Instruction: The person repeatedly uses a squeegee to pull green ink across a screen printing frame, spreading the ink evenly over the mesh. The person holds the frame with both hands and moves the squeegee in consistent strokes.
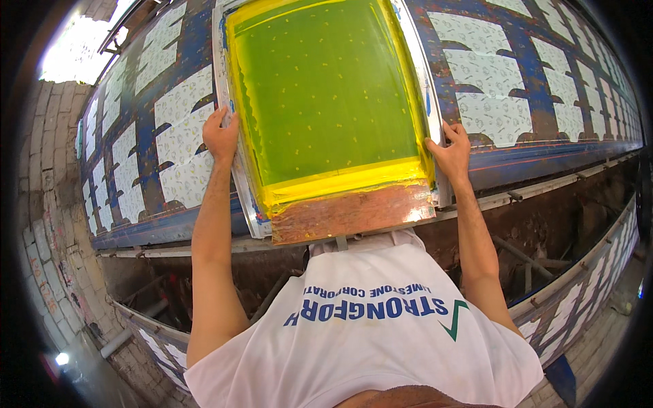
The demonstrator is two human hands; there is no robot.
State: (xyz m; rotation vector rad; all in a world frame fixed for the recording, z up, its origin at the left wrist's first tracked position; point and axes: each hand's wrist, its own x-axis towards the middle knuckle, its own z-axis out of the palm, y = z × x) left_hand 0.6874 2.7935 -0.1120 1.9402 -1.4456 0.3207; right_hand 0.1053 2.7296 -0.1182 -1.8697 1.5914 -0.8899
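A screen printing frame lies in front of me over the long table, with light metal side rails. Its mesh is green with small yellow marks, bordered by bright yellow. Across the near end runs a worn reddish-brown strip, stained with yellow. My left hand grips the left rail, its thumb on the inner side. On the opposite rail, a little lower, my right hand is closed with the thumb over the edge. Whatever lies directly under the frame is hidden.
White pieces with small printed drawings lie in rows on the dark blue table to both sides. A metal rail runs along its near edge. Behind me stands another table with similar pieces. A brick wall is at left.
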